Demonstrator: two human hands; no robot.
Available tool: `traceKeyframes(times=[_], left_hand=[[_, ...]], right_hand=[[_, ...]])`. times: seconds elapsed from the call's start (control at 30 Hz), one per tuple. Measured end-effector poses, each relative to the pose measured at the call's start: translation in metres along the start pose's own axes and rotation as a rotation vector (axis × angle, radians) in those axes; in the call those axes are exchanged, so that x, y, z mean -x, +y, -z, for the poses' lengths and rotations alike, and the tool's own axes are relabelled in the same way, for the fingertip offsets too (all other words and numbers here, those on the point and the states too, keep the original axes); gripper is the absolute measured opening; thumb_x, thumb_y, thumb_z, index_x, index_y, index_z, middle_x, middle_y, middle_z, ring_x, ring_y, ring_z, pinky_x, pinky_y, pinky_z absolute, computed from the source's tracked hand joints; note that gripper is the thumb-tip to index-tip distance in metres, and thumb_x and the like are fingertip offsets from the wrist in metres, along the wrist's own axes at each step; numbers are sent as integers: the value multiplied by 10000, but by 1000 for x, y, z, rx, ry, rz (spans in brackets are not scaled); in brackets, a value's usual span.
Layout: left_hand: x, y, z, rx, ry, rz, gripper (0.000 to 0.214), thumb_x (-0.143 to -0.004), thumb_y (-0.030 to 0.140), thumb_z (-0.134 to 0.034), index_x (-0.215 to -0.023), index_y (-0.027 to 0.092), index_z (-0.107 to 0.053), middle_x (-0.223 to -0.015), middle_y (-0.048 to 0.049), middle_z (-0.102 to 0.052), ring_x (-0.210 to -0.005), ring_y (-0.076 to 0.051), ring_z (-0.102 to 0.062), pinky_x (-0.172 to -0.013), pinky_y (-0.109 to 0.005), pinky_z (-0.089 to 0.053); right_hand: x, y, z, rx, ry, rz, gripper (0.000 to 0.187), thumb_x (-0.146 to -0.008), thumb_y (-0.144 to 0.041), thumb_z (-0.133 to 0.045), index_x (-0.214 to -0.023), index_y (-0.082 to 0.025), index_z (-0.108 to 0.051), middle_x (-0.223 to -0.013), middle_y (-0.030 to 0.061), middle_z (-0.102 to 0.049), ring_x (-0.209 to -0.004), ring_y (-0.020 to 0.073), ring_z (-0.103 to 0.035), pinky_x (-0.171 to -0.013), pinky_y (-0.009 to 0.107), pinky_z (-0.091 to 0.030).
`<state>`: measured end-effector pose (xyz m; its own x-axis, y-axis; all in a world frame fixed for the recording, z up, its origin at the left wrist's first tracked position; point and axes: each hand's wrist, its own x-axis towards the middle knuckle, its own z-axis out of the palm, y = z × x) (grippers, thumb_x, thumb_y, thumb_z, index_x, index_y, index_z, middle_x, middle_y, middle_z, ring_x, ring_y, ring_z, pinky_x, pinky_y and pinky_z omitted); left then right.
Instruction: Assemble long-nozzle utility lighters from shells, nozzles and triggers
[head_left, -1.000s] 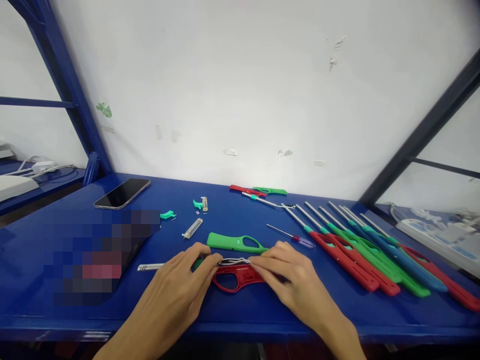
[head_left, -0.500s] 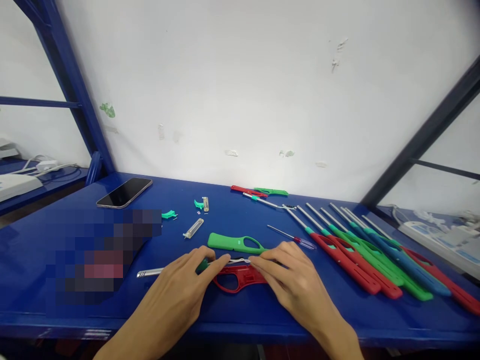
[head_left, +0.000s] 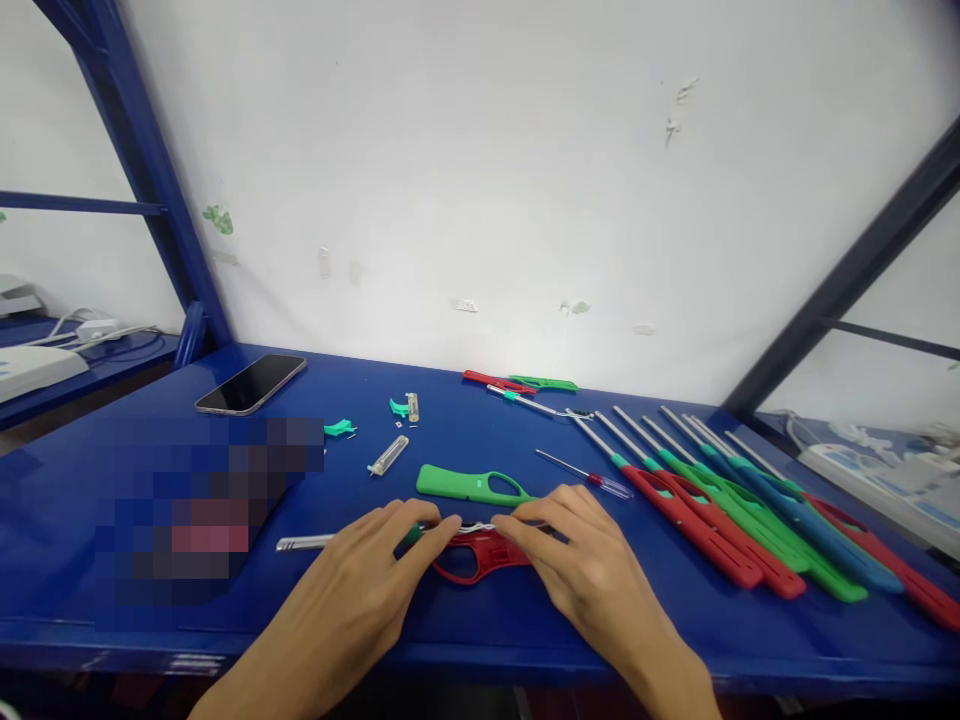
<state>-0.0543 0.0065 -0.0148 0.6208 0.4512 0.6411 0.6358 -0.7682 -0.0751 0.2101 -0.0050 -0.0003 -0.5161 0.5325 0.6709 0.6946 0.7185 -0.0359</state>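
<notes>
My left hand [head_left: 367, 568] is closed around the metal tube [head_left: 304, 543] of a long lighter, near its green collar. The tube sticks out to the left, past my knuckles. Below my fingertips lies a red lighter handle half [head_left: 487, 552], its inner side up. White wires [head_left: 478, 527] run across it between my hands. My right hand [head_left: 583, 552] pinches the wires' right end with thumb and finger and covers the right part of the red half. Just behind both hands lies a green handle half [head_left: 459, 485].
Assembled long lighters [head_left: 720, 520] lie in a row on the right, beside a screwdriver [head_left: 600, 483]. Clear fuel tanks [head_left: 388, 456] and green triggers [head_left: 340, 428] lie left of centre. More shell halves [head_left: 544, 383] and a loose tube [head_left: 525, 401] are near the wall. A phone [head_left: 251, 384] rests far left.
My right fingertips have shifted slightly left along the wires. The red half shows a little further right beneath my left thumb. Everything else stays put.
</notes>
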Motion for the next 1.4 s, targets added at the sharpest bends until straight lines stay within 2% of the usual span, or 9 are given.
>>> traceKeyframes(times=[0.23,0.5,0.63,0.73,0.87,1.07,1.4], left_hand=[[-4,2,3,-11,16,-3,445,-997,-11,-372,-1319,158,-629,-1136,-111,-742,-991,-252,-768,-812,-369,-659],[-4,3,7,38,-16,-5,483,-1022,-8,-333,-1332,193,-645,-1116,-92,-743,-949,-216,-767,-792,-328,-649],[-3,2,7,63,-5,-3,440,-1035,11,-355,-1316,176,-650,-1121,-101,-732,-963,-220,-756,-810,-333,-641],[-2,1,6,56,0,8,426,-1032,7,-369,-1317,164,-643,-1138,-111,-720,-984,-227,-749,-822,-341,-637],[-2,2,5,40,25,11,387,-1047,23,-375,-1311,148,-630,-1124,-118,-711,-974,-234,-743,-807,-349,-637],[-4,2,6,38,76,26,374,-1038,17,-393,-1290,148,-637,-1103,-110,-714,-944,-221,-740,-795,-331,-633],[-3,3,3,2,113,36,443,-1013,-5,-400,-1377,141,-604,-1132,-119,-720,-997,-224,-735,-831,-320,-622]], right_hand=[[-3,-7,-5,37,-12,17,252,-1065,-85,-526,-1174,-171,-736,-954,61,-760,-777,197,-570,-694,342,-454],[-9,-19,-10,49,-54,4,297,-1050,-48,-515,-1171,-198,-741,-950,57,-737,-805,202,-604,-724,338,-507],[-8,-18,-11,-123,-8,-107,222,-1047,-140,-612,-1218,-228,-722,-1028,60,-734,-857,202,-664,-774,328,-564],[-5,-16,-10,-349,25,-273,295,-974,-224,-761,-1257,-284,-706,-1132,36,-729,-986,190,-723,-863,284,-591],[-3,-15,-7,-492,17,-390,286,-944,-211,-798,-1194,-335,-739,-1169,-8,-748,-1057,170,-742,-938,252,-590],[-6,-18,-2,-554,65,-413,145,-949,-220,-790,-1070,-294,-815,-1083,13,-807,-997,192,-775,-895,268,-629],[-9,-19,-3,-549,143,-356,147,-924,-164,-804,-1018,-275,-824,-1023,23,-829,-937,202,-794,-831,278,-660]])
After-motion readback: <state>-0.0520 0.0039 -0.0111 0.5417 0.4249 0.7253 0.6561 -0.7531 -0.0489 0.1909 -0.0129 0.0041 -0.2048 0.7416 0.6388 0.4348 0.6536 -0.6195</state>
